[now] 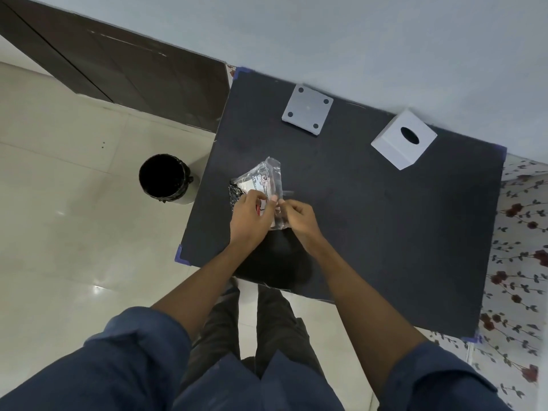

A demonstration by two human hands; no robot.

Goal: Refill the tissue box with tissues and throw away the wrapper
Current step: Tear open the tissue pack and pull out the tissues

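A clear plastic tissue pack [265, 180] with printed labels lies near the left edge of the dark table [370, 221]. My left hand [252, 216] rests on the pack and pinches its wrapper. My right hand [299, 216] pinches the same wrapper edge from the right, fingertips nearly touching the left hand's. The white tissue box cover [403, 139] with an oval slot stands at the table's far right. Its flat white base plate [307, 109], with a dark dot at each corner, lies apart from it at the far middle.
A black-lined bin [164, 178] stands on the tiled floor just left of the table. A dark cabinet [124, 72] runs along the wall at far left. A floral cloth [522, 262] shows to the right of the table. My legs stand at the table's near edge.
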